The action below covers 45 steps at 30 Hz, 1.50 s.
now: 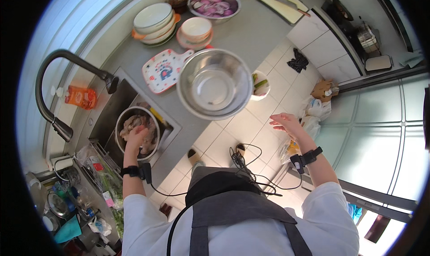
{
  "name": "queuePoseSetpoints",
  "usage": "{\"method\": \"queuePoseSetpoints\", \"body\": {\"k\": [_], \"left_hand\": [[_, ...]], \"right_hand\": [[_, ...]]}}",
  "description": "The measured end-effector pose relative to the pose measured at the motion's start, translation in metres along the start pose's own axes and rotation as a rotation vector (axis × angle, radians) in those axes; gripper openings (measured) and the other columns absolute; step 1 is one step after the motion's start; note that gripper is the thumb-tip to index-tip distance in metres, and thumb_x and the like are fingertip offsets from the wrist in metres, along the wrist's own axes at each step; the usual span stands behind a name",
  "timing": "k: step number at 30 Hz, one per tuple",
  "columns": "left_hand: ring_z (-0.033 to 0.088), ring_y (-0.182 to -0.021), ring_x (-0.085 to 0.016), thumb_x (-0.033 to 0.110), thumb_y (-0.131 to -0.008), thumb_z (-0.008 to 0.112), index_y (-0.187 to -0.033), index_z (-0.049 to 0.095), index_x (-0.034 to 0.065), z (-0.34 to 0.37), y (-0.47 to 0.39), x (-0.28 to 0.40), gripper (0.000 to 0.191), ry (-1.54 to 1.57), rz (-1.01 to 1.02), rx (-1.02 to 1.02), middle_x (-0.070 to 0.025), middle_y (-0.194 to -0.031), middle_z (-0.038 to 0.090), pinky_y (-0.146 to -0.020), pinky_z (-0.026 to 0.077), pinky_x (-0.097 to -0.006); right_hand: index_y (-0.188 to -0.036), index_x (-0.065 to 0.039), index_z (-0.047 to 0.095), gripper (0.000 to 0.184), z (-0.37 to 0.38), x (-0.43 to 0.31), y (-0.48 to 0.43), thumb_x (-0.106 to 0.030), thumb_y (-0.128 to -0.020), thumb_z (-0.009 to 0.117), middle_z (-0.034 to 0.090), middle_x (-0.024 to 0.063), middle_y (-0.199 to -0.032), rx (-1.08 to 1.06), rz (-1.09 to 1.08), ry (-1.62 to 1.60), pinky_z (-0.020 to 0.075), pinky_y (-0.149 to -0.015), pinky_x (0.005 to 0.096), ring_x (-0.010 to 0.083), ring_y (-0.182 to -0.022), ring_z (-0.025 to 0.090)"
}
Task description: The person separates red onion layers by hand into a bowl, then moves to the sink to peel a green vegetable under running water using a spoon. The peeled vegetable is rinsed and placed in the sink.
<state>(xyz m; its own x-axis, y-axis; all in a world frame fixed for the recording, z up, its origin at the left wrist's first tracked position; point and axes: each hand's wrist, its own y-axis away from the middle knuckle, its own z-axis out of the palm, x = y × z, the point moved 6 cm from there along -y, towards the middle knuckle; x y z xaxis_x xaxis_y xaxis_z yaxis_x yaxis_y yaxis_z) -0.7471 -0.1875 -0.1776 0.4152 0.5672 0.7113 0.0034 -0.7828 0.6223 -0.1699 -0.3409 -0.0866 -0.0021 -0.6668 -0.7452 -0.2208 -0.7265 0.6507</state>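
My left hand point(137, 136) reaches down into a round metal bowl point(118, 135) standing in the sink. Pieces of raw meat point(134, 122) lie in that bowl, beneath and around my fingers. Whether the fingers are closed on a piece is hidden. My right hand point(286, 123) hangs in the air over the floor, fingers apart, holding nothing. Between the hands and farther forward, a large stainless steel bowl point(215, 57) sits at the counter's edge, with a small dark speck inside. A patterned white square dish with a handle point(161, 71) lies left of it.
A black faucet point(74, 59) arches over the sink point(176, 130). Stacked casserole dishes point(153, 17), pink-rimmed bowls point(196, 29) and a basin of cut purple onions point(215, 7) stand farther back. A knife point(285, 2) rests on a cutting board point(273, 7). Cables point(240, 158) dangle before me.
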Motion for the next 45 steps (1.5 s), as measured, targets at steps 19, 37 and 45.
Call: {"method": "queuePoseSetpoints", "body": {"k": [19, 37, 45], "left_hand": [[0.054, -0.120, -0.026, 0.012, -0.082, 0.067, -0.134, 0.044, -0.0091, 0.089, 0.019, 0.040, 0.061, -0.067, 0.129, 0.461, -0.0206, -0.131, 0.054, -0.100, 0.042, -0.0344], [0.057, -0.100, -0.012, 0.024, -0.089, 0.064, -0.129, 0.054, 0.0094, 0.137, 0.094, 0.081, 0.043, 0.263, -0.207, 0.729, -0.0007, -0.115, 0.061, -0.082, 0.044, -0.0309], [0.054, -0.107, -0.013, 0.021, -0.090, 0.065, -0.132, 0.051, 0.0073, 0.248, 0.201, 0.127, 0.047, 0.376, -0.191, 0.896, -0.0033, -0.123, 0.057, -0.091, 0.042, -0.0310]], "right_hand": [[-0.099, -0.002, 0.064, 0.022, -0.297, -0.085, -0.113, -0.022, -0.090, 0.061, 0.066, 0.0079, -0.093, 0.115, -0.246, 0.181, 0.0540, -0.073, 0.0275, 0.0153, -0.089, 0.065], [-0.121, 0.006, 0.057, 0.051, -0.410, -0.285, -0.394, -0.030, -0.084, 0.064, 0.060, 0.0270, -0.118, 0.318, -0.602, 0.994, 0.0445, -0.096, 0.0442, 0.0401, -0.112, 0.056], [-0.117, 0.004, 0.055, 0.048, -0.462, -0.329, -0.531, -0.023, -0.079, 0.065, 0.057, 0.0245, -0.120, 0.474, -0.755, 1.206, 0.0412, -0.100, 0.0465, 0.0401, -0.117, 0.051]]}}
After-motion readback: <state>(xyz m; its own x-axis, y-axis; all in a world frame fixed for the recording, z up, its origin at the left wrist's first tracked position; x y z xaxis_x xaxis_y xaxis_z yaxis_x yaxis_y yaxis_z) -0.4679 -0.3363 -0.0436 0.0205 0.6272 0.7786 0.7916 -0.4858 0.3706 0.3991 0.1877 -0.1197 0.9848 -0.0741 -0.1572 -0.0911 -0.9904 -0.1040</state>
